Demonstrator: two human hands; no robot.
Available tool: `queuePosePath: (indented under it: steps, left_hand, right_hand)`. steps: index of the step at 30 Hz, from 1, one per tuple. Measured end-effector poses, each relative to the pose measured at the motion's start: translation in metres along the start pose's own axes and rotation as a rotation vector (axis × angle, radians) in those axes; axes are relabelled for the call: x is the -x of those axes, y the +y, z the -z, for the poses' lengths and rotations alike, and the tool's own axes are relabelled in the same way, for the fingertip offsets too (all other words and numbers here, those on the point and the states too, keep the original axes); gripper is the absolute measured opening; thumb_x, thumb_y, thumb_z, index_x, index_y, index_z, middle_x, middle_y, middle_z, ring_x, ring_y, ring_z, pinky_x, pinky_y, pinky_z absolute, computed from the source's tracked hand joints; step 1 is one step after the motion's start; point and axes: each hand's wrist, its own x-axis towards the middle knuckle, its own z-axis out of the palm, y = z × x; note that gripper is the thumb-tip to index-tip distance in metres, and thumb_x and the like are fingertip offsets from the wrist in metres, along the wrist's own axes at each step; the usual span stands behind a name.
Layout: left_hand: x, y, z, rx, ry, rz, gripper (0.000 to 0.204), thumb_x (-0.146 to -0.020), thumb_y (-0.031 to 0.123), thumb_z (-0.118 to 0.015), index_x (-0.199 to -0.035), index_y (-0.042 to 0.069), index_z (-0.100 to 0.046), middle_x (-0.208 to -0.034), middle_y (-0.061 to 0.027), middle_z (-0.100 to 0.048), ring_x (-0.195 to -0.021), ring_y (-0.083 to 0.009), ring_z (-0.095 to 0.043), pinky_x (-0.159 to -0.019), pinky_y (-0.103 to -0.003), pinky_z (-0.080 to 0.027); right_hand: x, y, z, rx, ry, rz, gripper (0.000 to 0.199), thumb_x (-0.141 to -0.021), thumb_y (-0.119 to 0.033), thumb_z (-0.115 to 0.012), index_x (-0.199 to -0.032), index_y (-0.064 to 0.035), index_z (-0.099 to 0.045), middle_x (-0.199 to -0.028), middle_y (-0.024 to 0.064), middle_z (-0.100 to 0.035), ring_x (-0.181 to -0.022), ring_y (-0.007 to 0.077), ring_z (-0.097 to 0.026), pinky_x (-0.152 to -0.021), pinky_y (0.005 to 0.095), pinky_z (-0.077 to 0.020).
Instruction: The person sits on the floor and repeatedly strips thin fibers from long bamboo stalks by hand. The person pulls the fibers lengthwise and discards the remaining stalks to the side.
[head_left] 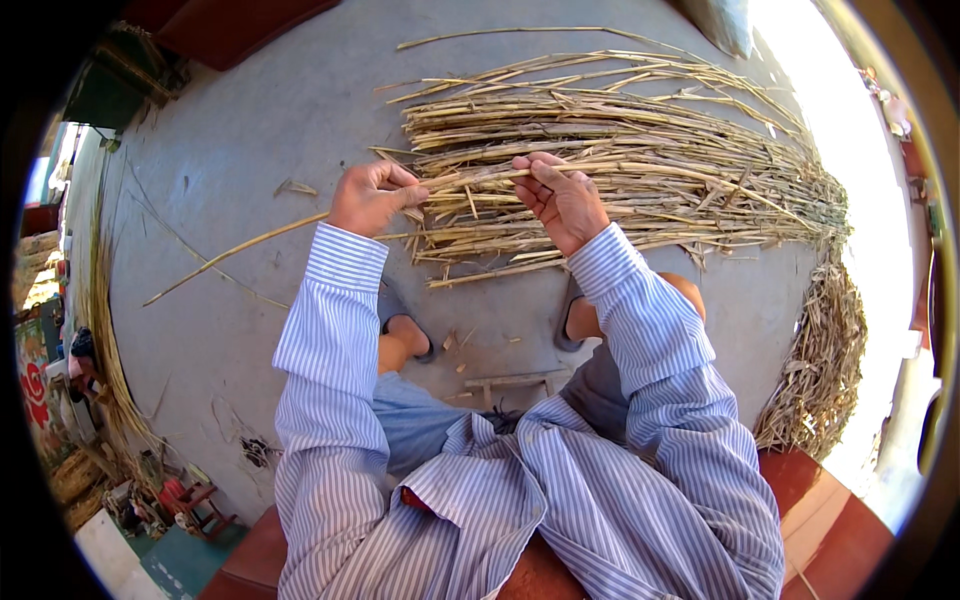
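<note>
A long, thin, dry stalk point(262, 238) runs between my two hands, its bare end reaching down to the left. My left hand point(374, 197) is closed round it, thumb against the bent fingers. Farther right, my right hand point(562, 203) pinches the stalk between thumb and fingertips, the other fingers loosely curled. Beyond and to the right of my hands, a wide pile of straw-coloured stalks point(600, 130) lies on the grey floor, roughly side by side. Past my right hand, the held stalk merges visually with the pile.
Dry leafy husks point(825, 360) are heaped at the right. More long stalks point(100, 300) lie along the left edge, near a small red stool point(205, 510). A low wooden bar point(515, 382) sits between my feet. Bits of husk point(295, 188) are scattered on the floor point(250, 120).
</note>
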Motion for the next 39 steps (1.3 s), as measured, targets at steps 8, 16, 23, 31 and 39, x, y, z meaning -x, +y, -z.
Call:
queuePosePath:
  steps: [8, 16, 23, 31, 39]
  left_hand:
    - [-0.008, 0.001, 0.040, 0.218, 0.442, -0.015, 0.024, -0.081, 0.019, -0.077, -0.092, 0.001, -0.065, -0.080, -0.0056, -0.067, -0.071, -0.0108, -0.061, -0.064, -0.024, -0.048]
    - [-0.003, -0.018, 0.061, -1.194, 0.842, -0.398, 0.020, -0.079, 0.024, -0.071, -0.091, 0.009, -0.066, -0.080, -0.0062, -0.066, -0.082, -0.0273, -0.061, -0.077, -0.042, -0.044]
    - [0.002, 0.012, -0.017, -0.841, 0.332, -0.718, 0.016, -0.079, 0.026, -0.070, -0.082, 0.010, -0.067, -0.081, -0.0038, -0.067, -0.081, -0.0229, -0.060, -0.078, -0.037, -0.041]
    - [0.025, 0.004, 0.076, -1.029, 0.551, -0.360, 0.014, -0.073, 0.023, -0.074, -0.080, 0.012, -0.068, -0.085, -0.0037, -0.066, -0.083, -0.0222, -0.059, -0.078, -0.039, -0.039]
    - [0.008, 0.035, -0.020, -0.912, 0.493, -0.897, 0.024, -0.069, 0.025, -0.077, -0.084, 0.010, -0.067, -0.086, -0.0015, -0.067, -0.080, -0.0194, -0.062, -0.071, -0.034, -0.041]
  right_hand:
    - [-0.002, 0.016, 0.008, -0.033, 0.034, -0.045, 0.021, -0.096, -0.012, -0.055, -0.116, -0.0036, -0.056, -0.105, 0.0073, -0.068, -0.089, 0.0143, -0.066, -0.076, 0.0246, -0.0576]
    - [-0.006, 0.021, 0.003, 0.079, 0.105, -0.141, 0.023, -0.094, -0.019, -0.061, -0.112, -0.0047, -0.056, -0.101, 0.0061, -0.066, -0.089, 0.0138, -0.067, -0.070, 0.0222, -0.0578]
    - [-0.010, 0.023, -0.013, 0.063, 0.063, -0.131, 0.023, -0.093, -0.020, -0.063, -0.110, -0.0048, -0.058, -0.094, 0.0052, -0.067, -0.086, 0.0127, -0.067, -0.065, 0.0214, -0.0558]
    - [-0.020, -0.006, 0.008, -0.097, 0.220, 0.046, 0.012, -0.096, -0.016, -0.058, -0.103, -0.0070, -0.060, -0.090, 0.0034, -0.066, -0.078, 0.0112, -0.064, -0.063, 0.0202, -0.0547]
    - [-0.003, 0.018, -0.027, -0.012, 0.048, 0.023, 0.026, -0.092, -0.023, -0.065, -0.105, -0.0016, -0.060, -0.092, 0.0074, -0.067, -0.080, 0.0138, -0.066, -0.065, 0.0227, -0.0544]
